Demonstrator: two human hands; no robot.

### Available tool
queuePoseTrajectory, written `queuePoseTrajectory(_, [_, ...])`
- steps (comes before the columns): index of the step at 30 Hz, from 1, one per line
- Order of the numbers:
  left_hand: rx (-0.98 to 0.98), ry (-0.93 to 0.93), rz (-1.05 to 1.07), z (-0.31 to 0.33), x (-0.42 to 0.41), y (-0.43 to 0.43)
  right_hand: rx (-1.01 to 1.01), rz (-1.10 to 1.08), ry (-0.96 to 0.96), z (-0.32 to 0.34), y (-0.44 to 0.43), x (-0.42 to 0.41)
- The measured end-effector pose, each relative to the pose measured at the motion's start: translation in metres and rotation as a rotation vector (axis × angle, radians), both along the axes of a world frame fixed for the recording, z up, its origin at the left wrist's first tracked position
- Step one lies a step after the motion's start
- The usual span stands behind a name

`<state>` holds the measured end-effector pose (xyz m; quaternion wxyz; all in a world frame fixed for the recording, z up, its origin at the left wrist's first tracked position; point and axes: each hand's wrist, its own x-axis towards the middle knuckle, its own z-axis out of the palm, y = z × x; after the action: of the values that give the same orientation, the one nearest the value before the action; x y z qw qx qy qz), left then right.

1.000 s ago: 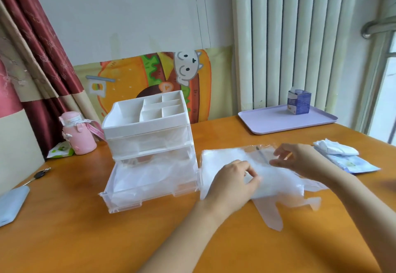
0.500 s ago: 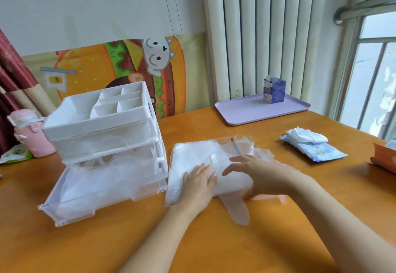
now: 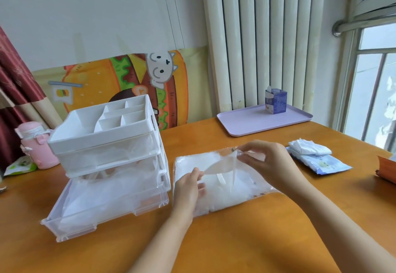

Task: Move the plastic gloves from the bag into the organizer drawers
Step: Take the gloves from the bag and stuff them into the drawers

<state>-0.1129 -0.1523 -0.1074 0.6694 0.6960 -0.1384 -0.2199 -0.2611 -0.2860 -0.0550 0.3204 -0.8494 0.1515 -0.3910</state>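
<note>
A clear bag (image 3: 242, 193) packed with thin plastic gloves lies flat on the wooden table. My left hand (image 3: 189, 189) rests at the bag's left part and pinches the near end of a lifted glove (image 3: 220, 165). My right hand (image 3: 270, 161) pinches the far end of that same glove above the bag. To the left stands a white organizer (image 3: 102, 142) with a divided top tray. Its lower clear drawer (image 3: 107, 200) is pulled out and holds crumpled clear gloves.
A lilac tray (image 3: 244, 123) with a small blue carton (image 3: 276, 101) sits at the back. A wet-wipe pack with a white tissue (image 3: 317, 159) lies right of the bag. A pink bottle (image 3: 36, 144) stands far left. An orange item (image 3: 387, 170) pokes in at the right edge.
Both hands lay flat on the bag before; now they have pinched a glove and raised it off the bag. The loose glove at the bag's near edge is gone from view.
</note>
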Motion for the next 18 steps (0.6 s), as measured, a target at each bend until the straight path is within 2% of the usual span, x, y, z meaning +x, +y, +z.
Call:
queuePoseTrajectory(3, [-0.078, 0.503, -0.176, 0.017, -0.007, 0.005, 0.09, 0.109, -0.089, 0.004, -0.001, -0.003])
queuePoseTrajectory(6, [-0.144, 0.629, -0.378, 0.026, -0.012, 0.008, 0.139, 0.287, -0.025, 0.009, 0.0, -0.007])
queuePoseTrajectory(10, [-0.192, 0.543, -0.508, 0.041, -0.018, 0.008, 0.155, 0.409, 0.126, 0.005, -0.004, -0.01])
queuePoseTrajectory(13, [-0.109, 0.306, -0.529, 0.048, -0.021, 0.01, 0.134, 0.435, 0.253, 0.0, -0.007, -0.009])
queuePoseTrajectory(15, [-0.022, 0.166, -0.561, 0.051, -0.024, 0.013, 0.106, 0.411, 0.302, -0.005, -0.009, -0.008])
queuePoseTrajectory(18, [0.222, -0.059, -0.653, 0.058, -0.031, 0.019, 0.108, 0.383, 0.287, -0.007, -0.009, -0.006])
